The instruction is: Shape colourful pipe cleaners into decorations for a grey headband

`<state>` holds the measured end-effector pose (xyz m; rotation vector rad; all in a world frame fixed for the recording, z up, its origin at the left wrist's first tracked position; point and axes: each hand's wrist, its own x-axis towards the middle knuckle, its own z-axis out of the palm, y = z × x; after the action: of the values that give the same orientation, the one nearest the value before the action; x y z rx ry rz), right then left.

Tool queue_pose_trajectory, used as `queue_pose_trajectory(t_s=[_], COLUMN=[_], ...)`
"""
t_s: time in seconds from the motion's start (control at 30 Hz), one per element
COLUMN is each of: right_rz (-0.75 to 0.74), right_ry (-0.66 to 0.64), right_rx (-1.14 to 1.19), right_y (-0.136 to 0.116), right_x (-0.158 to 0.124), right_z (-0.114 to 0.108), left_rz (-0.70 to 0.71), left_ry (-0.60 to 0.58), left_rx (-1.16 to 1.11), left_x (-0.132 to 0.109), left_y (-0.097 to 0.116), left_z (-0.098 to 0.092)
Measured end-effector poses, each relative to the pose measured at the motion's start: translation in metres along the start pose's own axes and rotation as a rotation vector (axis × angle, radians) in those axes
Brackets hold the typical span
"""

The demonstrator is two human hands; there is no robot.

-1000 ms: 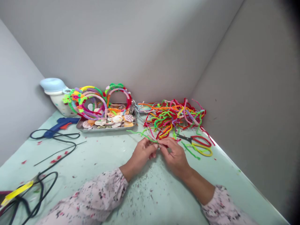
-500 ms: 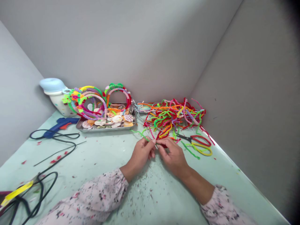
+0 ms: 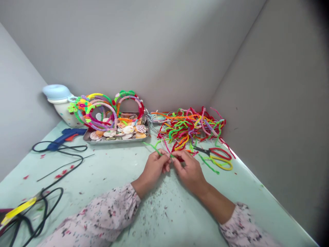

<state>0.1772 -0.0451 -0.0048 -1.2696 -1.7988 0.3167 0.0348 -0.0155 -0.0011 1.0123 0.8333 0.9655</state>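
My left hand [image 3: 155, 168] pinches a green fuzzy stem [image 3: 153, 146], whose free end sticks out to the upper left. My right hand [image 3: 189, 170] meets it at the fingertips, its thumb and forefinger closed on the same green stem, a short bit of which shows between the hands. Just beyond my fingers lies a large pile of coloured fuzzy stems [image 3: 190, 125], with red, yellow and pink strands reaching close to my hands. Scissors with red and yellow handles [image 3: 220, 159] rest right of my right hand.
At the back left, a metal tray [image 3: 115, 141] holds shells, with colourful headbands [image 3: 102, 111] on it. Beside it are a blue glue gun [image 3: 58, 141] with a looping black cable [image 3: 74, 168] and a blue-lidded bottle [image 3: 64, 111]. Walls stand behind and at both sides.
A little more green shows between my fingertips, and my fingers have shifted slightly. Both hands stay in nearly the same place.
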Motion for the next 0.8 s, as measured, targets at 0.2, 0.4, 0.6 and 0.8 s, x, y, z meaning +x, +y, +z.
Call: queue_pose_trajectory(t_s=[0.2,0.4,0.6,0.8], right_rz=[0.014,0.03,0.029,0.033], right_ry=[0.008,0.029,0.039,0.053], right_rx=[0.024,0.04,0.058,0.08], right_y=[0.0003,0.0014,0.0008,0.0004], right_x=[0.0001,-0.0012,-0.0017,-0.0015], right_z=[0.0005,0.0013,0.0002,0.0001], left_rz=[0.0,0.001,0.005,0.008], left_ry=[-0.019,-0.03,-0.028,-0.051], left_rx=[-0.017,-0.042,-0.055,-0.06], left_x=[-0.0002,-0.0007,-0.0013,-0.0021], left_y=[0.0004,0.0016,0.0021,0.0033], left_z=[-0.0017,-0.002,-0.0014,-0.0016])
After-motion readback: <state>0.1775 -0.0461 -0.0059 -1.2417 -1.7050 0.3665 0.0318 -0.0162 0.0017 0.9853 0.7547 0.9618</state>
